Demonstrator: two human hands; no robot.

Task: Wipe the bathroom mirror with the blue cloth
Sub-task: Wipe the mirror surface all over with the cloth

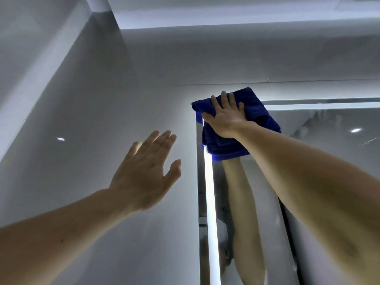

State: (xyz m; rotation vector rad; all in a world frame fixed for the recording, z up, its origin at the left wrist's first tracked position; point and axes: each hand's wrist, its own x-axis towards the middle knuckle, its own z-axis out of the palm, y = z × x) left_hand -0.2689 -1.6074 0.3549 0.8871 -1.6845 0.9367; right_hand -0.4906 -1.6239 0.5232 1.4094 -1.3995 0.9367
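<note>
the blue cloth (236, 124) is sitting right up at the top left corner of the mirror (329, 161), bunched into loose folds and overlapping both the glowing light strip (209, 202) down the mirror's left edge and the strip along the top. the right hand (225, 116) is pressing it flat against the glass, palm down, fingers spread wide over the fabric rather than curled round it, so this is a flat push, not a pinch. the left hand (146, 171) is hanging open in front of the grey wall (82, 140) beside the mirror, fingers together, holding nothing; whether it is touching the wall or just hovering near it, i cannot tell. the reflection of the right forearm is running down the glass below the cloth.

judging by the position, the wiping step itself is in hand, working the highest corner. how much of the glass is already done is hard to say, though some faint streaks are showing lower right. the next move is probably calling for a steady sweep, either across along the top edge or down beside the light strip, keeping the palm pressure even so the loose folds are not slipping out from under the hand. the cloth's trailing lower edge is hanging free, so it could be dragging or bunching further on a fast stroke.
</note>
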